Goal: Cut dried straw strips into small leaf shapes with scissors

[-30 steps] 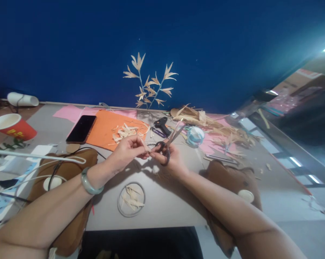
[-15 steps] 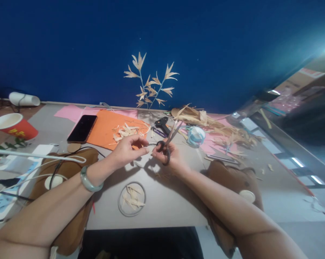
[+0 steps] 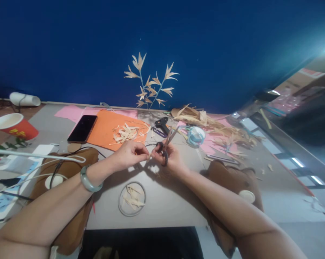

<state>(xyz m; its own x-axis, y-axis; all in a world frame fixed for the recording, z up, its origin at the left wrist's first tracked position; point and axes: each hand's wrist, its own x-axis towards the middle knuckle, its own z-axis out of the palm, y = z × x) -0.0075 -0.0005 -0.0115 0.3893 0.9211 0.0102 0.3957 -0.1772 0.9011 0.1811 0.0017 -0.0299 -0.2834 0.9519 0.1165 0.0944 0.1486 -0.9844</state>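
Note:
A pair of scissors with dark handles hangs in my right hand, blades pointing up and away from me. The thumb and fingertips of that hand meet the fingertips of my left hand, which are pinched together. Whatever lies between the fingertips is too small to make out. Below the hands, a round ring-edged dish holds several pale, pointed husk pieces. Beyond my left hand, a heap of pale husk scraps rests on an orange sheet.
A black glue gun lies behind the scissors, with blue tape to its right. Dried husks cover the back right. A husk-flower branch stands at the back. Left are a phone, paper cup and power strip.
My left fingers have closed into a pinch and moved slightly right, up against the right fingertips. The scissors have shifted a little; the things on the table have stayed put.

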